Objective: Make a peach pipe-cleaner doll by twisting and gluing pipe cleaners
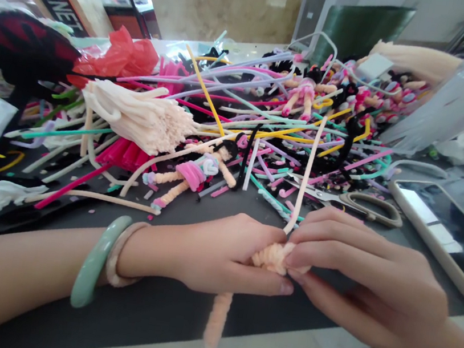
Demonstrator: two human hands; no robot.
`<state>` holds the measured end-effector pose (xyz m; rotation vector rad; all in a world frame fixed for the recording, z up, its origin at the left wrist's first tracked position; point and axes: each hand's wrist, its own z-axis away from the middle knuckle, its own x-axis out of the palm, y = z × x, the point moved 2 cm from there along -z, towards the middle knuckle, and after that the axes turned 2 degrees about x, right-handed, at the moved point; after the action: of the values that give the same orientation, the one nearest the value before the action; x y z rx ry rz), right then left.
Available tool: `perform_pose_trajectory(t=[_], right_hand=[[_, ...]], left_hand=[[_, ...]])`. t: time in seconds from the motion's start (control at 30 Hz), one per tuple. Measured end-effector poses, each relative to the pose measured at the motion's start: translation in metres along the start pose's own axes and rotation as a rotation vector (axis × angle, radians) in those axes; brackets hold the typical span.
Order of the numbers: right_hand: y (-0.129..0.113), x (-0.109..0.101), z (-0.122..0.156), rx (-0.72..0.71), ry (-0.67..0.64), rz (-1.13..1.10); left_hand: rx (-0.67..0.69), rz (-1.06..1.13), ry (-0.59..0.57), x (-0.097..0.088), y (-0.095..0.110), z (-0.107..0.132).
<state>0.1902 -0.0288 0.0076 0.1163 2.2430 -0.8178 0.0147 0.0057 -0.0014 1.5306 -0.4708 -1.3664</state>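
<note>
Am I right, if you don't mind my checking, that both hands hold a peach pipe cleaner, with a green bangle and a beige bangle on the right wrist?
Not quite: the green bangle and the beige bangle are on the left wrist, not the right, as the head view shows. The left hand and right hand do hold the peach pipe cleaner.

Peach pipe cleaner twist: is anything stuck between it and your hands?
Nothing visible stands between them: the peach pipe cleaner twist is pinched directly by the left hand and the right hand.
</note>
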Motion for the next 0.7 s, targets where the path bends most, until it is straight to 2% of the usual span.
perform_pose_trajectory(t=[0.53, 0.7], right_hand=[[0.0025, 0.0021, 0.004, 0.007, -0.032, -0.013], [0.0036, 0.0029, 0.0019, 0.075, -0.074, -0.076]], left_hand=[[-0.001, -0.006, 0.003, 0.0006, -0.0011, -0.0001], [0.008, 0.054, -0.003, 0.0005, -0.0007, -0.0006]])
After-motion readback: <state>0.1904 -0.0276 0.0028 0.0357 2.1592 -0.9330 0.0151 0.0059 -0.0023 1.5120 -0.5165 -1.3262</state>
